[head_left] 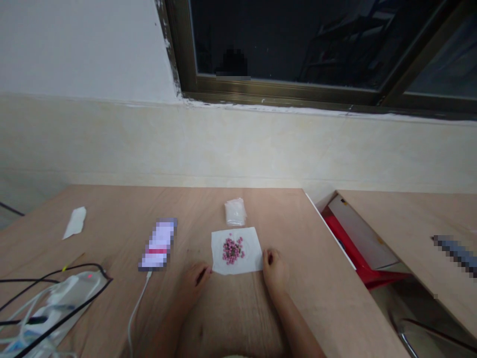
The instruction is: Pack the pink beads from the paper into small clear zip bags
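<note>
Your forearms reach forward. Left hand and right hand lie loose, gripping nothing visible, either side of a paper sheet. Between them, pink beads sit heaped: judged light, round, prone to rolling; best handled by the sheet's edges.

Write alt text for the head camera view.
The left hand and right hand touch the lower corners of a white paper sheet holding small pink beads on a wooden table. A clear bag lies beyond the paper, and a phone with a white cable lies left.
</note>
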### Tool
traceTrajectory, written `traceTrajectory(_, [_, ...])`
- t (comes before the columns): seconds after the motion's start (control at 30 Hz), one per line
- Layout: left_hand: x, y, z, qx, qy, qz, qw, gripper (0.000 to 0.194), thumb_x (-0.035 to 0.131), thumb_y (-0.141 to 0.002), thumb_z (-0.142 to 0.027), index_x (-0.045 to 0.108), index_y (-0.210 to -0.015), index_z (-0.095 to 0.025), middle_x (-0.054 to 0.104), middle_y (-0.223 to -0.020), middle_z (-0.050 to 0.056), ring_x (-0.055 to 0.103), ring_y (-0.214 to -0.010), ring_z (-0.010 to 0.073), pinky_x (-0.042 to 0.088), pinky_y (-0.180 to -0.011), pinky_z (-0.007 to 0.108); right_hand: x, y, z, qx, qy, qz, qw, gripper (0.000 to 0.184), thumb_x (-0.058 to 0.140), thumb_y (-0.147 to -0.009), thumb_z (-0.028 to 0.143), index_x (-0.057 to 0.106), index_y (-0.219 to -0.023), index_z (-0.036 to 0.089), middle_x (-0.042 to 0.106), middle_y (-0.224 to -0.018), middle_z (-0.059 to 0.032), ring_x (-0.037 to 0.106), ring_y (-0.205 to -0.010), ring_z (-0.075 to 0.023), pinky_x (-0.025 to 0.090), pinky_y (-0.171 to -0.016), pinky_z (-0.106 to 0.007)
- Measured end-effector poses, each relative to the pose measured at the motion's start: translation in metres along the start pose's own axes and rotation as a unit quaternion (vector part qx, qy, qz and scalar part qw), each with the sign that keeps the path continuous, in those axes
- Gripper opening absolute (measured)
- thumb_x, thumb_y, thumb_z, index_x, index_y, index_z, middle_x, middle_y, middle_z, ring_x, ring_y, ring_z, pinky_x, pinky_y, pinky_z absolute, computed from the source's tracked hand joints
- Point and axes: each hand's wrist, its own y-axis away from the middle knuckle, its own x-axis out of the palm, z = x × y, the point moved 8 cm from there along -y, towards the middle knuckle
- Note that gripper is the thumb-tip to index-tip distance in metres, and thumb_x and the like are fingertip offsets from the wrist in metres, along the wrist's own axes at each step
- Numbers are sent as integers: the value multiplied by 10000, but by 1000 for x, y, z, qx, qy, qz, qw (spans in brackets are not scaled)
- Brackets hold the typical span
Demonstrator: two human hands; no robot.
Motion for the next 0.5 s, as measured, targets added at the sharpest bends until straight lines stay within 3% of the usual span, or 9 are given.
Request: traceTrajectory(0.5, [-1, -1, 1, 4, -3, -13, 1000, 258, 378, -790, -332, 557, -681, -181, 590, -684, 11, 530, -679, 161, 413, -644, 262, 1, -1, -1, 0, 8, 2, 1000, 298, 332, -810, 304, 502, -612, 161, 551, -616, -31, 458, -532, -114, 249, -498, -225])
